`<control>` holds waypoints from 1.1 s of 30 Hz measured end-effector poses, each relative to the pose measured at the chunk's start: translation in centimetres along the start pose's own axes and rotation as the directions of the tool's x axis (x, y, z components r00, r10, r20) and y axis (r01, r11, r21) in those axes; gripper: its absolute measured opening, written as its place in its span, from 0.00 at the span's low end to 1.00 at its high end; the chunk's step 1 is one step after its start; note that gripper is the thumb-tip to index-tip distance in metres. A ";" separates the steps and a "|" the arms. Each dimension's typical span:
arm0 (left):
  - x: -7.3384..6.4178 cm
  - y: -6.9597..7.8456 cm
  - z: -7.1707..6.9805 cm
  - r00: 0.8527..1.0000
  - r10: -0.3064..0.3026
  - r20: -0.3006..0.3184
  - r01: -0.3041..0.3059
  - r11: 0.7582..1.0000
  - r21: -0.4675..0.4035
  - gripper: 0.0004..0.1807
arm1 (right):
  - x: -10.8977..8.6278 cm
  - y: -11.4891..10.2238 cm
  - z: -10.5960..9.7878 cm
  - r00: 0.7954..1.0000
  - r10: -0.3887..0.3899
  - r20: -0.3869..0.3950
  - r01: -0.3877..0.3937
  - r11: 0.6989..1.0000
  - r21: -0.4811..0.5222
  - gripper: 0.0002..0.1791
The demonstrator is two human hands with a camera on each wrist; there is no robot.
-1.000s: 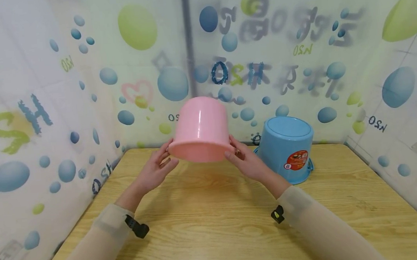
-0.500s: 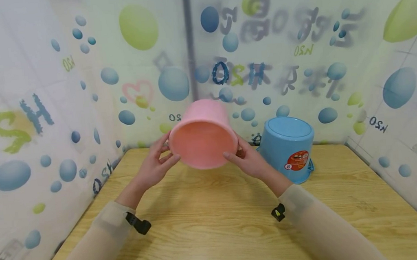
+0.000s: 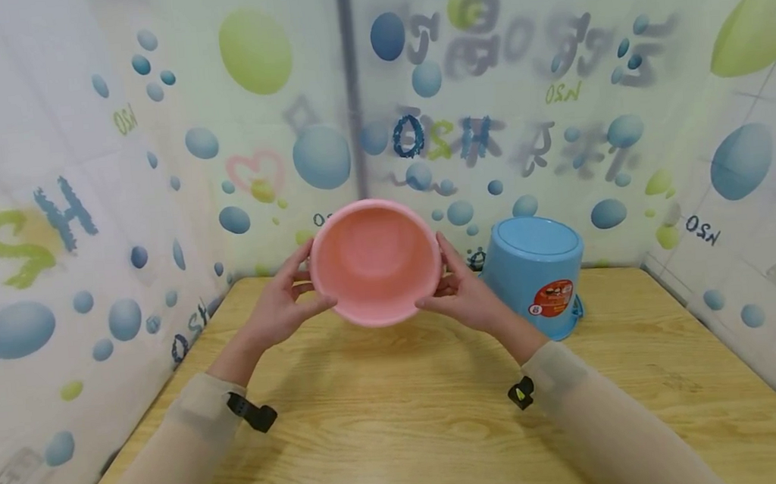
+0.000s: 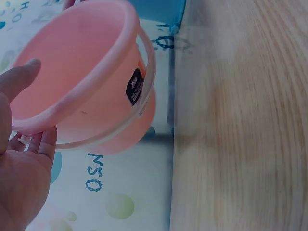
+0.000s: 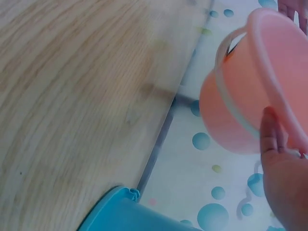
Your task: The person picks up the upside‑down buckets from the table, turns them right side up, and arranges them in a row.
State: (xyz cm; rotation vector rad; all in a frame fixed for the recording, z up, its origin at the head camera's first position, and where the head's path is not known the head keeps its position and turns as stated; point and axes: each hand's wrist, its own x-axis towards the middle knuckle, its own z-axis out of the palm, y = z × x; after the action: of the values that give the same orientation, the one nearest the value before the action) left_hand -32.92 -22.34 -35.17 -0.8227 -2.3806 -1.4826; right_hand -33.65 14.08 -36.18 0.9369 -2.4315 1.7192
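Observation:
Between both hands a pink plastic bucket hangs above the table, its mouth tilted toward me so the inside shows. My left hand grips the rim on the left, thumb over the lip and fingers behind. On the opposite side my right hand holds the rim the same way. A pale carrying handle loops along the underside of the bucket in the left wrist view, near a dark label. In the right wrist view the bucket's outer wall faces the camera.
A blue bucket stands upside down on the wooden table at the back right, close to my right hand, with a red sticker on its side. Bubble-patterned curtains enclose the table at the back and both sides.
The pink bucket has tipped from mouth-down to mouth facing me, its base swinging away behind. Both hands have turned with it, still gripping the rim. The blue bucket has stayed put.

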 end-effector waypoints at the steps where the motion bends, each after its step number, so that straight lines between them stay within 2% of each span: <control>1: 0.0 0.1 -0.1 1.000 0.005 0.007 -0.005 1.000 0.004 0.58 | 0.0 0.0 -0.1 1.000 -0.012 0.005 0.012 1.000 0.003 0.67; 4: 0.1 0.2 -0.4 0.999 0.032 0.027 -0.033 0.999 0.022 0.60 | 0.0 -0.1 -0.4 0.999 -0.032 0.020 0.031 0.999 0.005 0.68; 10: 0.2 0.2 -0.8 0.994 0.065 0.090 -0.070 0.996 0.060 0.65 | 0.0 -0.2 -1.2 0.998 -0.008 0.066 0.011 0.999 -0.047 0.69; 14: 0.2 0.1 -1.1 0.987 0.091 0.135 -0.107 0.988 0.115 0.67 | 0.1 -0.4 -1.7 0.994 -0.003 0.106 0.011 0.997 -0.079 0.70; 17: 0.2 0.0 -1.2 0.984 0.099 0.149 -0.123 0.980 0.158 0.68 | 0.2 -0.6 -2.0 0.994 -0.008 0.107 0.021 0.992 -0.122 0.71; 21: 0.3 0.1 -1.2 0.988 0.086 0.129 -0.112 0.973 0.202 0.68 | 0.4 -0.7 -2.2 0.994 -0.035 0.099 0.050 0.987 -0.150 0.70; 26: 0.2 0.1 -1.2 0.992 0.078 0.104 -0.101 0.965 0.242 0.66 | 0.3 -0.6 -2.2 0.996 -0.024 0.086 0.036 0.988 -0.150 0.68; 33: 0.2 0.2 -1.7 0.996 0.011 0.091 -0.032 0.970 0.239 0.63 | 0.3 -0.8 -2.8 0.999 -0.015 0.053 0.026 0.972 -0.233 0.65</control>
State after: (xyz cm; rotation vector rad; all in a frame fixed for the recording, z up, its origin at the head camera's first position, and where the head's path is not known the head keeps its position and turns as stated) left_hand -33.10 -23.69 -34.14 -0.8677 -2.5421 -1.1401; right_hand -34.37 16.19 -34.26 0.9818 -2.5726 1.3785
